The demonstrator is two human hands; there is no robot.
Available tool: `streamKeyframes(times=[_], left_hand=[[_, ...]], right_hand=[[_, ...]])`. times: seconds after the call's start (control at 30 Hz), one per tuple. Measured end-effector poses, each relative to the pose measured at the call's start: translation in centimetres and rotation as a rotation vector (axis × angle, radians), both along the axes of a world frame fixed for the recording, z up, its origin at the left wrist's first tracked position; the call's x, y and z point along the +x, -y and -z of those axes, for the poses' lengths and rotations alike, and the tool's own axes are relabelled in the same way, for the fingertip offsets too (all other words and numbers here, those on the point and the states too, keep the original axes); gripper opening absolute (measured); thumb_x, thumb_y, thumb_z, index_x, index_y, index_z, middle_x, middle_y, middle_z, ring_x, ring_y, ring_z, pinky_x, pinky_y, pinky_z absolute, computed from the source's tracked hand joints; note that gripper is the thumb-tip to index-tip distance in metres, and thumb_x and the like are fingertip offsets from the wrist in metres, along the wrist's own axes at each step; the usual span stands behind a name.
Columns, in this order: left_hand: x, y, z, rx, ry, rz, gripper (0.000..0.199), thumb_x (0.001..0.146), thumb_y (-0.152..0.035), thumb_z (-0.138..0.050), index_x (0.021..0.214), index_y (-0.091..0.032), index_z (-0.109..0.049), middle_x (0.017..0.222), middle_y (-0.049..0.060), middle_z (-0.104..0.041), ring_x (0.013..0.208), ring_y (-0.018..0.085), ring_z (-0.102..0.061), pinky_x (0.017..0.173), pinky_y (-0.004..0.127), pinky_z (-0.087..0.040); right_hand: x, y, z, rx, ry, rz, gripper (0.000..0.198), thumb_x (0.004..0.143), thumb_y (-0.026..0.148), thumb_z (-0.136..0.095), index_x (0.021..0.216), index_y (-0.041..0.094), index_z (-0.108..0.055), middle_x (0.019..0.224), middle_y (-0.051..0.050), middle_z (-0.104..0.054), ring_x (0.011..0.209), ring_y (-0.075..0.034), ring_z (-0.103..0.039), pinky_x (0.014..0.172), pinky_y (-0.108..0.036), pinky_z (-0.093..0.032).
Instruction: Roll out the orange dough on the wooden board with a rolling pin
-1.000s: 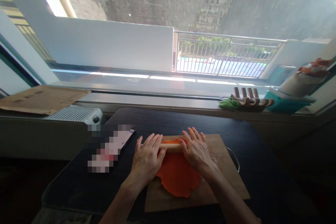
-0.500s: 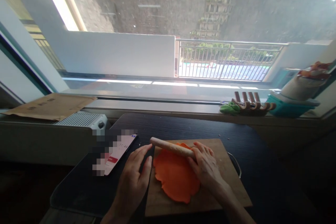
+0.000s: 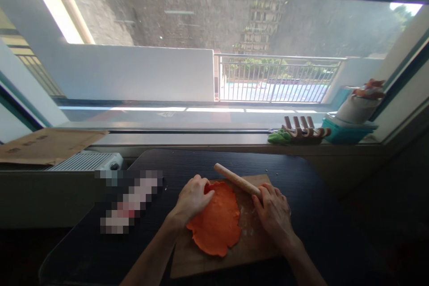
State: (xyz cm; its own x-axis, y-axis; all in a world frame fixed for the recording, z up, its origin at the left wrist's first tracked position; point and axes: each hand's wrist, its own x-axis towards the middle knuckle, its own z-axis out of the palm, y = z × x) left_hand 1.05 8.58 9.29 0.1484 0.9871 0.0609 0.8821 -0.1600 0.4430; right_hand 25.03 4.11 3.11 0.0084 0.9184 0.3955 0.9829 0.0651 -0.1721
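A flat, uneven sheet of orange dough (image 3: 217, 223) lies on a wooden board (image 3: 258, 241). At the sheet's upper left edge, my left hand (image 3: 196, 196) is closed, fingers curled over and thumb pressed in, and the edge there looks slightly raised. My right hand (image 3: 275, 210) is closed round the lower right end of a wooden rolling pin (image 3: 236, 178). The pin slants up to the left, its far end past the board's back edge, beside the dough. Pale marks show on the board between the dough and my right hand.
On the dark table (image 3: 167, 161) a phone-like object (image 3: 134, 201), blurred out, lies to the left. A heater (image 3: 97, 161) with cardboard (image 3: 50, 145) on it stands beyond. The sill by the window holds a green cloth (image 3: 279, 137), a brown rack (image 3: 303, 129) and a teal container (image 3: 348, 129).
My left hand has moved from beside the board onto the dough's edge and closed there. My right hand has carried the rolling pin off the dough to the right. The view has shifted right.
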Motion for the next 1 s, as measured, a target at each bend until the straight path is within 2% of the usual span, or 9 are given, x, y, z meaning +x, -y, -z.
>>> streamKeyframes(times=[0.17, 0.27, 0.4, 0.53, 0.6, 0.73, 0.8, 0.87, 1.0], left_hand=[[-0.3, 0.3, -2.0, -0.019, 0.249, -0.002, 0.01, 0.078, -0.029, -0.052, 0.074, -0.021, -0.057, 0.073, 0.001, -0.062, 0.071, 0.018, -0.061, 0.068, 0.03, -0.046], [-0.4, 1.3, -2.8, -0.023, 0.456, -0.027, 0.022, 0.083, -0.042, -0.045, 0.088, -0.022, -0.052, 0.079, 0.001, -0.065, 0.074, 0.018, -0.064, 0.069, 0.029, -0.05], [-0.7, 2.8, -1.1, -0.065, 0.671, -0.091, 0.043, 0.083, -0.042, -0.04, 0.117, -0.017, -0.038, 0.091, 0.007, -0.069, 0.081, 0.02, -0.07, 0.068, 0.031, -0.055], [-1.9, 4.8, 1.6, -0.207, 0.888, -0.228, 0.067, 0.076, -0.036, -0.05, 0.135, -0.013, -0.028, 0.078, 0.004, -0.07, 0.076, 0.022, -0.071, 0.068, 0.033, -0.055], [-2.9, 6.0, 1.9, -0.25, 0.763, -0.257, 0.071, 0.079, -0.038, -0.049, 0.141, -0.013, -0.025, 0.067, -0.001, -0.067, 0.066, 0.021, -0.069, 0.062, 0.031, -0.053], [-4.9, 7.8, 0.3, -0.209, 0.254, -0.22, 0.066, 0.084, -0.042, -0.046, 0.143, -0.016, -0.033, 0.059, -0.005, -0.065, 0.059, 0.02, -0.067, 0.057, 0.028, -0.047], [-5.7, 8.0, -0.6, -0.112, 0.108, -0.254, 0.055, 0.085, -0.043, -0.046, 0.134, -0.019, -0.047, 0.06, -0.004, -0.067, 0.058, 0.02, -0.068, 0.054, 0.027, -0.046], [-6.2, 7.6, -1.4, 0.134, 0.094, -0.271, 0.045, 0.085, -0.046, -0.046, 0.121, -0.021, -0.058, 0.071, -0.001, -0.071, 0.065, 0.02, -0.069, 0.058, 0.029, -0.05], [-5.9, 6.0, -1.4, 0.632, 0.114, -0.137, 0.035, 0.09, -0.039, -0.046, 0.113, -0.017, -0.061, 0.11, 0.01, -0.069, 0.108, 0.025, -0.063, 0.096, 0.04, -0.05]], right_hand=[[0.1, -0.1, 0.6, 0.04, 0.008, 0.004, 0.014, 0.092, 0.029, -0.049, 0.098, 0.022, -0.06, 0.111, -0.007, -0.062, 0.099, -0.024, -0.055, 0.083, -0.036, -0.039], [0.2, -0.2, 0.9, 0.034, 0.008, -0.008, 0.015, 0.091, 0.03, -0.049, 0.098, 0.022, -0.059, 0.11, -0.007, -0.062, 0.099, -0.024, -0.055, 0.082, -0.036, -0.039], [0.1, 0.0, 0.7, 0.045, 0.003, -0.013, 0.016, 0.092, 0.031, -0.049, 0.1, 0.021, -0.059, 0.11, -0.007, -0.062, 0.099, -0.024, -0.056, 0.084, -0.037, -0.039], [0.2, 0.0, 0.6, 0.053, -0.014, -0.028, 0.015, 0.093, 0.03, -0.047, 0.097, 0.021, -0.059, 0.11, -0.008, -0.062, 0.101, -0.024, -0.056, 0.084, -0.037, -0.039], [0.5, -0.1, 0.5, 0.043, -0.041, -0.04, 0.016, 0.094, 0.03, -0.046, 0.097, 0.021, -0.058, 0.108, -0.008, -0.062, 0.099, -0.025, -0.056, 0.082, -0.037, -0.041], [0.6, 0.0, -0.3, 0.058, -0.163, -0.048, 0.019, 0.096, 0.033, -0.043, 0.098, 0.02, -0.057, 0.105, -0.008, -0.061, 0.093, -0.023, -0.058, 0.079, -0.037, -0.043], [0.1, 0.4, -1.3, 0.057, -0.202, -0.127, 0.018, 0.096, 0.034, -0.044, 0.099, 0.021, -0.057, 0.106, -0.007, -0.06, 0.092, -0.022, -0.058, 0.081, -0.036, -0.044], [-0.9, 0.9, -2.7, 0.028, -0.196, -0.263, 0.013, 0.095, 0.031, -0.048, 0.099, 0.023, -0.057, 0.108, -0.006, -0.06, 0.096, -0.022, -0.057, 0.085, -0.037, -0.044], [-3.2, 1.5, -4.5, -0.062, -0.158, -0.556, 0.013, 0.088, 0.022, -0.058, 0.101, 0.024, -0.057, 0.108, -0.003, -0.06, 0.102, -0.022, -0.055, 0.102, -0.042, -0.037]])
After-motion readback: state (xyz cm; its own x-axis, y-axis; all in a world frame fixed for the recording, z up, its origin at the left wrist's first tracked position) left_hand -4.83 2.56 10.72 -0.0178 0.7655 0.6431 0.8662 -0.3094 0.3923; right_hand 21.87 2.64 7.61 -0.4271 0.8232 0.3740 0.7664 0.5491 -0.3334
